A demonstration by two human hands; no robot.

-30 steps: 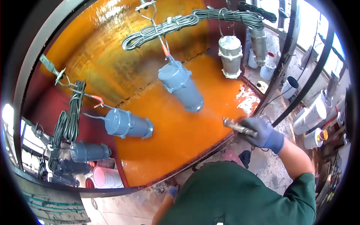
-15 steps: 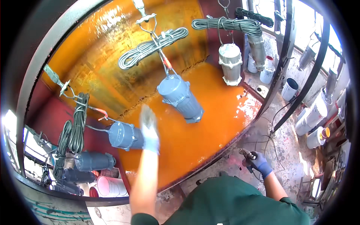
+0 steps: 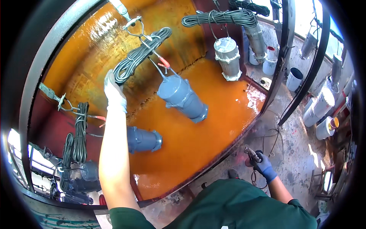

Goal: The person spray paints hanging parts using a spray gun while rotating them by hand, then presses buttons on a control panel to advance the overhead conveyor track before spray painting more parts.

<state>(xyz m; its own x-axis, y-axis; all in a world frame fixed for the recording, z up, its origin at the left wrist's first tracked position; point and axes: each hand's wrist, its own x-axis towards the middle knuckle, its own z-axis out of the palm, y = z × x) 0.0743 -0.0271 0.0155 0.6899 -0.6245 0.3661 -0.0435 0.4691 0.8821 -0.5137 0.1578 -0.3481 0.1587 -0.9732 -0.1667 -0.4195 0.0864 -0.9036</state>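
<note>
At left, a dark red wall [image 3: 49, 124] adjoins an orange-coated back panel [image 3: 164, 23]. The gloved left hand [image 3: 114, 90] is at the lower end of a bundled cable [image 3: 139, 59]; how far its grip is closed cannot be determined. Right of it, a blue-grey cylinder [image 3: 183, 97] hangs over the glossy orange booth floor [image 3: 183, 160], long axis slanting from upper left to lower right. The right hand [image 3: 264, 167] has its grip wrapped around a spray gun [image 3: 252, 154], nozzle end toward upper left. Far right: stained concrete floor [image 3: 295, 139], pale buckets [image 3: 320, 107]
</note>
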